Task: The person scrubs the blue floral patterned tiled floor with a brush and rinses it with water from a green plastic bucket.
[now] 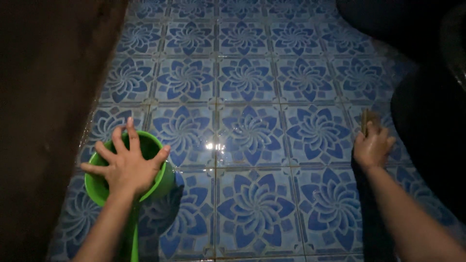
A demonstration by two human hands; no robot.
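Note:
My left hand (127, 165) lies spread over the top of a green plastic dipper (154, 180), fingers wide apart across its rim. The dipper's handle (132, 237) runs down toward the bottom edge. My right hand (373, 146) is closed around a small brown scrubbing brush (370, 118) and presses it against the wet blue patterned floor tiles (252, 140) at the right.
A dark brown wall or door (43, 111) fills the left side. Large dark shapes (427, 97), hard to identify, occupy the top right and right edge. A glare spot on the wet tiles (214, 145) shines between my hands.

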